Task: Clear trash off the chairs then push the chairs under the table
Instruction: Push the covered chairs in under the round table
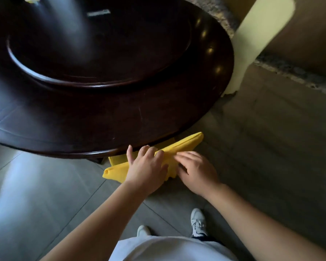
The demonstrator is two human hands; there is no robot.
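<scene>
Single head-worn view, steep downward angle, close over table edge, floor below

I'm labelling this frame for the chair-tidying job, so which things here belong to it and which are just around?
Part of the job:
- yellow-covered chair back, nearly under the table
- dark round table
- left hand and right hand, both resting on the chair back

Just around:
- turntable on the table
- cream chair beyond the table
- small blurred items on the table's far side

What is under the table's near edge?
A yellow chair is tucked beneath the table; only its back top shows, with the left hand and right hand resting on it. The seat and legs are hidden by the tabletop.
</scene>
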